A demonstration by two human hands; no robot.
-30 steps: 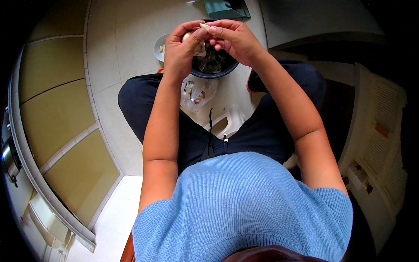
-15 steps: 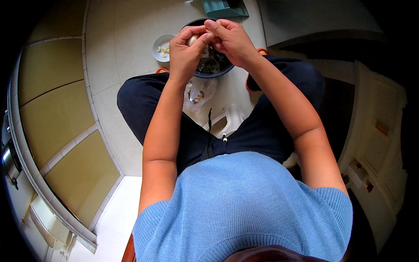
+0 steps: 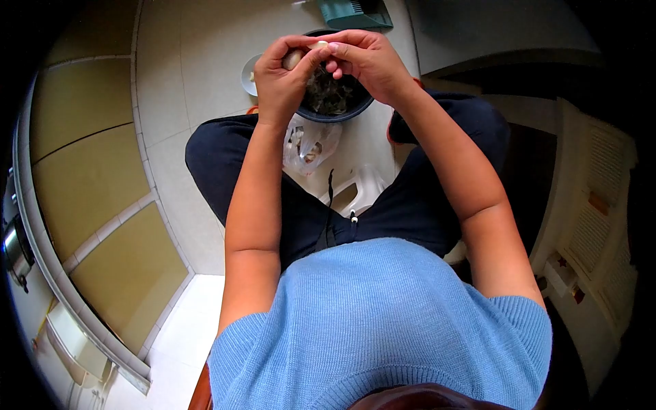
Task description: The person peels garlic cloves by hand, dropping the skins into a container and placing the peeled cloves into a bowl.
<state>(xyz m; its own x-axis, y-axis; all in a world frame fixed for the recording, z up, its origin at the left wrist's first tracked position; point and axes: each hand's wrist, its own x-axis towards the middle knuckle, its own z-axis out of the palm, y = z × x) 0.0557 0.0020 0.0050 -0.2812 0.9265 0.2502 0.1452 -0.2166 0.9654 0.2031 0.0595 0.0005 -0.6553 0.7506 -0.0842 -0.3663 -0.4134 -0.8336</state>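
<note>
As I look down through the head camera from afar, the left hand (image 3: 279,78) and the right hand (image 3: 369,63) meet at 12 o'clock, their tips pinching a small pale garlic clove (image 3: 320,45) between them. I see the left hand's curled fingers also keeping hold of a rounded pale bulb (image 3: 293,59), just toward 8 o'clock from the clove. The right hand's lower fingers are bent inward; whether they touch anything else, I cannot tell.

Below the hands I have a dark bucket (image 3: 329,119) with papery skins (image 3: 326,96) inside. At 9 o'clock from the left hand, a white dish (image 3: 244,72) is partly hidden by it. From the bucket, a clear plastic bag (image 3: 311,149) lies toward 7 o'clock, and a teal dustpan (image 3: 352,16) sits toward 1 o'clock.
</note>
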